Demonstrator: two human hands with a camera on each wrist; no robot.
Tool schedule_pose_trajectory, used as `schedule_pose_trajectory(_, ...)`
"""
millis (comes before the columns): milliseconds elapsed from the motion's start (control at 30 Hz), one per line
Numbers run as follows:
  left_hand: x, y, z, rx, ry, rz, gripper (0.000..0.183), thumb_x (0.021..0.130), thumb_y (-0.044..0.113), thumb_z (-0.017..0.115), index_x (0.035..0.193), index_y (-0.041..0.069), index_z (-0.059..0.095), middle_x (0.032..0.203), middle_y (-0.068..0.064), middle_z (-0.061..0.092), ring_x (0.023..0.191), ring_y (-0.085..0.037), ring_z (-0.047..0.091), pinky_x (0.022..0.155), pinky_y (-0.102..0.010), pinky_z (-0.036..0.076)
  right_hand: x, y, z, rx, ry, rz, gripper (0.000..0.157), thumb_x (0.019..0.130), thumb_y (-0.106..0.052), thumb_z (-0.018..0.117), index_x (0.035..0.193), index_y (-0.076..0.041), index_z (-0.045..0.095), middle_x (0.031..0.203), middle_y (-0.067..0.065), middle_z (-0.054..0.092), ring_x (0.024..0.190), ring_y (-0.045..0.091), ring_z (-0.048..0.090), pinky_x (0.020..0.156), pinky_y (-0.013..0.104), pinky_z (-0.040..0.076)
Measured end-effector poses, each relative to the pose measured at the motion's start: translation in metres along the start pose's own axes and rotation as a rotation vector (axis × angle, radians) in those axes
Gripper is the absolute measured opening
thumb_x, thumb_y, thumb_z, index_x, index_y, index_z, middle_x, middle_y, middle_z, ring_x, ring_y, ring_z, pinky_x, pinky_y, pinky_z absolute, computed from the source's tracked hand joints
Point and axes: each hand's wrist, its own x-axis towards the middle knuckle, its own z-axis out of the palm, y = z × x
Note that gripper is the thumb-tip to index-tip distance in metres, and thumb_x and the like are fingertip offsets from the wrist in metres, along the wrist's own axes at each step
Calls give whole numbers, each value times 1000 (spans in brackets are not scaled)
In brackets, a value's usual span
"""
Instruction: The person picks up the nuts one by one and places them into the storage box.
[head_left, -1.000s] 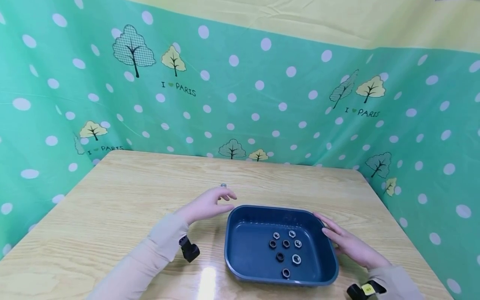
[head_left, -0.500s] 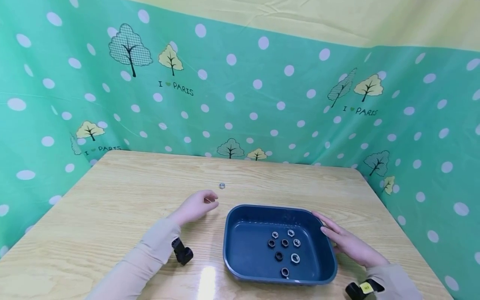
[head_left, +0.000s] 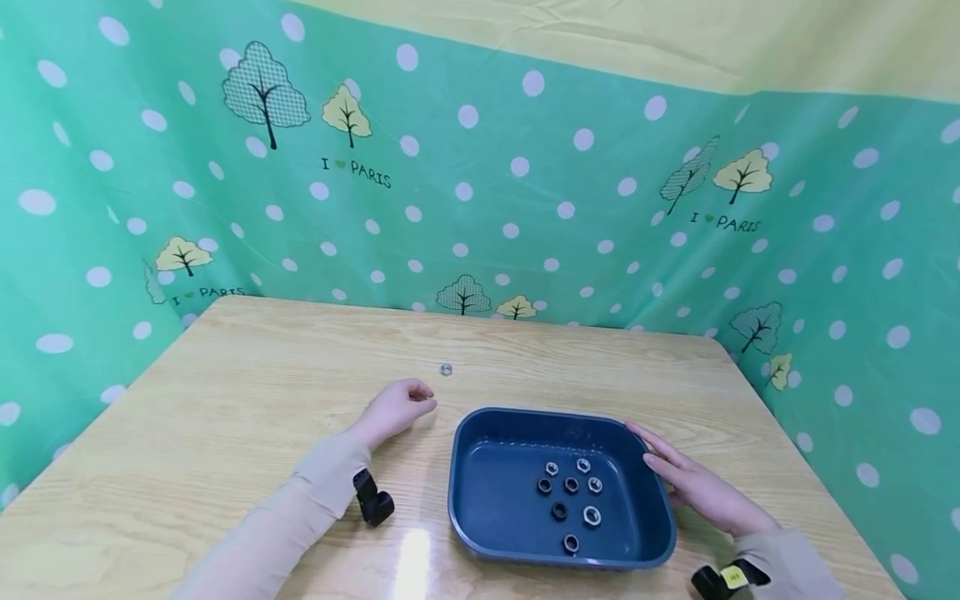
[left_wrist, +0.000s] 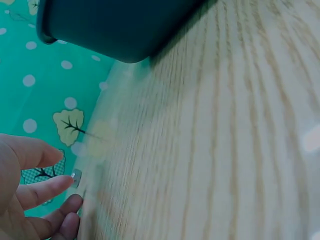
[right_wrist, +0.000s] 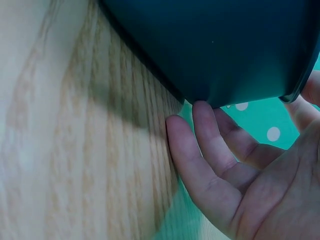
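Observation:
In the head view a dark blue bin (head_left: 487, 508) stands on the table, with several hex nuts (head_left: 592, 517) on its floor, some silver and some dark. One more silver nut (head_left: 446, 369) lies on the wood behind the bin. My left hand (head_left: 393, 408) hovers low or rests left of the bin, a little short of that nut; its fingers are loosely bent and nothing shows between them. The left wrist view has the lone nut (left_wrist: 76, 177) just past the fingertips. At the bin's right side my right hand (right_wrist: 240, 175) touches the outer wall with extended fingers, thumb at the rim.
The light wooden table (head_left: 187, 467) reaches back to a green dotted curtain (head_left: 420, 167), which also hangs along both sides. Each wrist wears a black camera (head_left: 372, 500). A bright reflection shows on the wood left of the bin.
My left hand has drawn back to the left from the bin's far-left corner, its fingers more gathered. The lone nut, partly hidden behind it before, now shows fully. My right hand stays put.

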Motion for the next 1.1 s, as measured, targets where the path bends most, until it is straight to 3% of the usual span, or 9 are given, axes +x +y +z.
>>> schedule_pose_trajectory(267, 5, 4, 0, -48, 5, -21, 27, 88, 17, 61, 109, 0, 64, 113, -16, 64, 95, -23, 57, 89, -42, 45, 0, 2, -1, -1, -7, -16, 61, 102, -43, 33, 153, -21, 7, 157, 22, 0, 137, 54, 17, 86, 55, 50)
schedule_pose_trajectory(433, 6, 3, 0, -14, 7, -19, 27, 87, 19, 63, 108, 2, 66, 113, -15, 64, 89, -22, 55, 86, -39, 44, 1, 1, -1, -10, 10, -12, 61, 101, -45, 33, 153, -22, 10, 156, 23, 5, 135, 53, 22, 86, 54, 50)
schedule_pose_trajectory(533, 8, 3, 1, 16, 2, -41, 29, 86, 23, 64, 110, 7, 66, 120, -15, 61, 100, -26, 54, 92, -45, 41, 1, 1, -2, -10, 9, -19, 61, 101, -44, 33, 153, -21, 10, 157, 23, 5, 135, 53, 23, 85, 53, 51)
schedule_pose_trajectory(700, 13, 5, 2, 50, -6, -93, 36, 85, 31, 65, 115, 13, 64, 130, -19, 48, 116, -38, 36, 98, -57, 23, 1, 1, -3, -5, -2, -29, 61, 102, -44, 33, 153, -21, 9, 156, 23, 4, 135, 53, 23, 85, 52, 51)
schedule_pose_trajectory(933, 19, 7, 6, 79, -5, -113, 52, 80, 30, 65, 126, 7, 55, 135, -25, 26, 120, -40, 17, 99, -57, 12, 0, 3, -3, 4, -17, -37, 61, 102, -41, 33, 153, -20, 8, 156, 25, 4, 134, 54, 24, 87, 54, 50)
schedule_pose_trajectory(1100, 25, 8, 5, 96, -3, -110, 56, 81, 27, 65, 131, 5, 51, 136, -27, 22, 123, -40, 13, 101, -57, 8, 0, 2, -3, 1, -37, -50, 60, 103, -39, 32, 153, -18, 6, 155, 27, 3, 132, 53, 28, 87, 55, 50)
